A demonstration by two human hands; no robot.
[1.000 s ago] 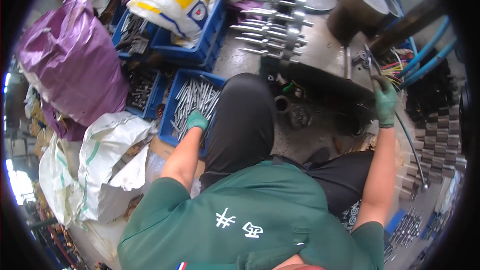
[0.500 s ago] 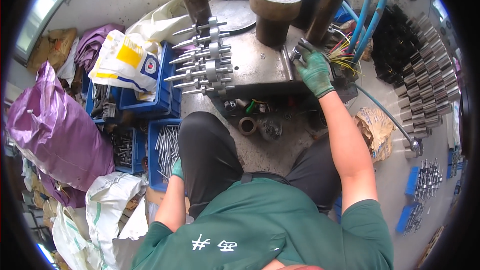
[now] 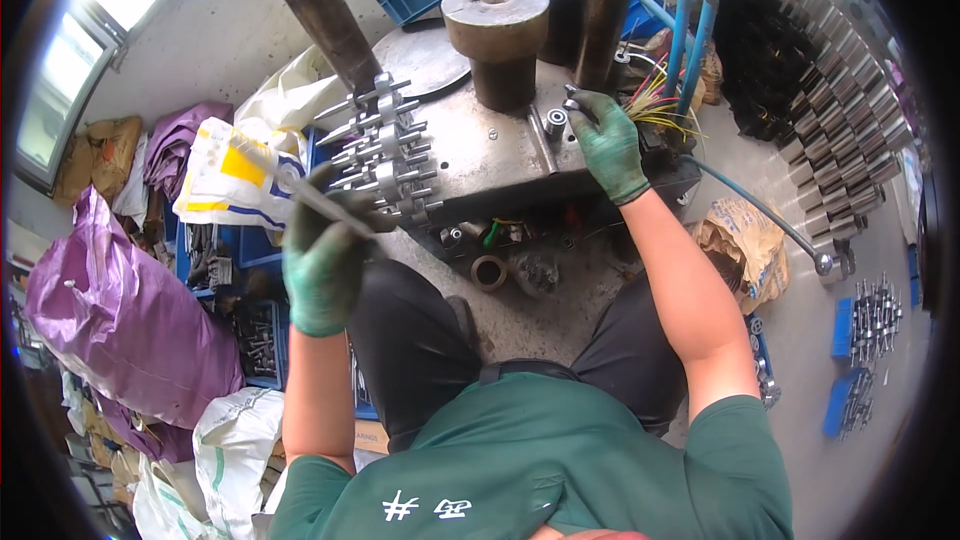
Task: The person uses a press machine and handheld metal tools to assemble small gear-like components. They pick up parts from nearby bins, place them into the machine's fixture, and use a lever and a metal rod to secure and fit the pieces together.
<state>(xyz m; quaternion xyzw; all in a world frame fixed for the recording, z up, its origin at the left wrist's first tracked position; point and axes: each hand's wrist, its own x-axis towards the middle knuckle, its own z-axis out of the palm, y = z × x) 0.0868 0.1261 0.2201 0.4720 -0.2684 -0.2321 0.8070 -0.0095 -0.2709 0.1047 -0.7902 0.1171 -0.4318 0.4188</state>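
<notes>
Rod (image 3: 328, 206), blurred, slants far-left from the left hand (image 3: 322, 275), whose gloved fingers close around it, left of the bench (image 3: 475, 160). Right hand (image 3: 610, 145), gloved, is half curled over the bench's right side, fingertips at a small metal piece; I cannot tell whether it grips it. Just left of that hand are a sleeve (image 3: 555, 121) and a bar (image 3: 541, 140). Collared shafts (image 3: 385, 145) line the bench's left edge; a flanged block (image 3: 495, 22) stands farther back. Purple sack (image 3: 130, 315) lies far left.

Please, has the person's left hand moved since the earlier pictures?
Yes. The left hand has moved forward, clearly nearer to the left side of the metal table.
</notes>
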